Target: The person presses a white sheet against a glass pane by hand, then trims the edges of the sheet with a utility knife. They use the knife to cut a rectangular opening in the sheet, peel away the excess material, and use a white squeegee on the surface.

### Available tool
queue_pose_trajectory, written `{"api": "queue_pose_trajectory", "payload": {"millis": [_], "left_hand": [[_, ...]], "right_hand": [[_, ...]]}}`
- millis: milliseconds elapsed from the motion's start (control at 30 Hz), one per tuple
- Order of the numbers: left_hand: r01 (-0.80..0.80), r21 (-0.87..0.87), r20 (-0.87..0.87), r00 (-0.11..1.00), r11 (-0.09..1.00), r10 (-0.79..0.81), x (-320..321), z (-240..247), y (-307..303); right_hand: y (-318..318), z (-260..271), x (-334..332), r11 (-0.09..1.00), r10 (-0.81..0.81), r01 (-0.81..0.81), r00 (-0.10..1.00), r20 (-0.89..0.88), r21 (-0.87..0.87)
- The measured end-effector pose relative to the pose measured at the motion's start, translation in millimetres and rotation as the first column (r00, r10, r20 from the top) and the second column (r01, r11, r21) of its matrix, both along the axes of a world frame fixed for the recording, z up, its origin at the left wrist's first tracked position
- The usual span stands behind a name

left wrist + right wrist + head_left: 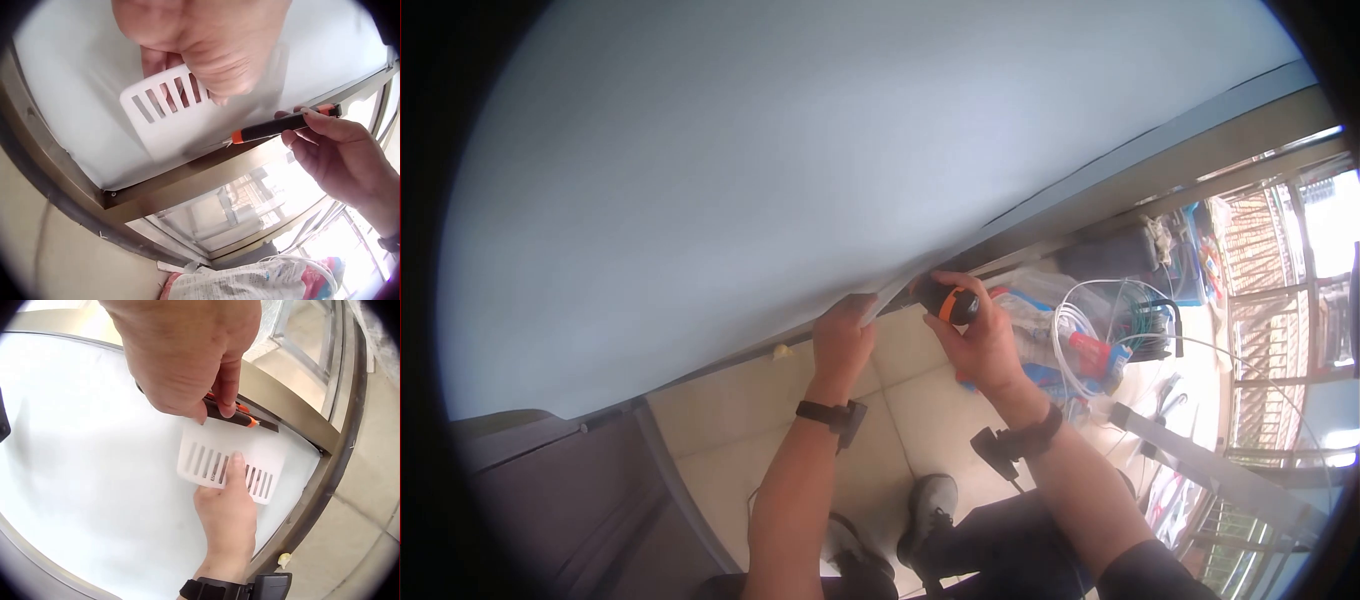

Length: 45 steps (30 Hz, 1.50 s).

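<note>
My left hand (843, 345) grips a white slotted plastic scraper (209, 439), thumb on its slotted part, and holds it flat against a pale, smooth sheet (780, 160). The scraper's straight edge lies close along the sheet's border, beside the brown metal frame (165, 199). Just to the right, my right hand (992, 350) holds a black and orange utility knife (269, 129) between thumb and fingers. Its blade (269, 427) is out and points at the frame's corner, right by the scraper's edge. In the head view the scraper is seen nearly edge-on.
Beyond the frame, a printed plastic bag (244, 284) and a coil of white cable (1075, 325) lie on the right. Pale floor tiles (730, 430) and shoes (930, 505) are below. A small yellowish bit (284, 560) lies beside the frame.
</note>
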<state>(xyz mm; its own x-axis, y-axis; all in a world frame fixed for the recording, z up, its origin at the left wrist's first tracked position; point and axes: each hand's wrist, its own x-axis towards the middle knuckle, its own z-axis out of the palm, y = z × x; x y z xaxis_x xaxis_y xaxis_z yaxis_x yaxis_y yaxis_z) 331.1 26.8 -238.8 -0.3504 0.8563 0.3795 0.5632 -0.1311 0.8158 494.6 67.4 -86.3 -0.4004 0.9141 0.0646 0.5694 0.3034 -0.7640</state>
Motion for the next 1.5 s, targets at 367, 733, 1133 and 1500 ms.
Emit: {"api": "queue_pose_trajectory", "payload": {"millis": [367, 733, 1133, 1500], "left_hand": [[-0.023, 0.052, 0.061, 0.998, 0.998, 0.02, -2, 47, 5], [-0.041, 0.027, 0.029, 0.999, 0.999, 0.04, 0, 47, 5], [-0.055, 0.019, 0.059, 0.997, 0.998, 0.054, 4, 36, 3], [-0.022, 0.213, 0.086, 0.996, 0.977, 0.004, 6, 112, 9]], "right_hand": [[-1, 6, -1, 0.999, 0.011, -0.01, 1.0, -0.019, 0.041], [-2, 55, -7, 0.988, -0.008, 0.008, 1.0, 0.0, 0.152], [2, 77, 5, 0.961, 0.085, -0.071, 0.995, -0.042, 0.268], [-6, 104, -4, 0.997, -0.011, 0.008, 0.999, 0.043, 0.075]]}}
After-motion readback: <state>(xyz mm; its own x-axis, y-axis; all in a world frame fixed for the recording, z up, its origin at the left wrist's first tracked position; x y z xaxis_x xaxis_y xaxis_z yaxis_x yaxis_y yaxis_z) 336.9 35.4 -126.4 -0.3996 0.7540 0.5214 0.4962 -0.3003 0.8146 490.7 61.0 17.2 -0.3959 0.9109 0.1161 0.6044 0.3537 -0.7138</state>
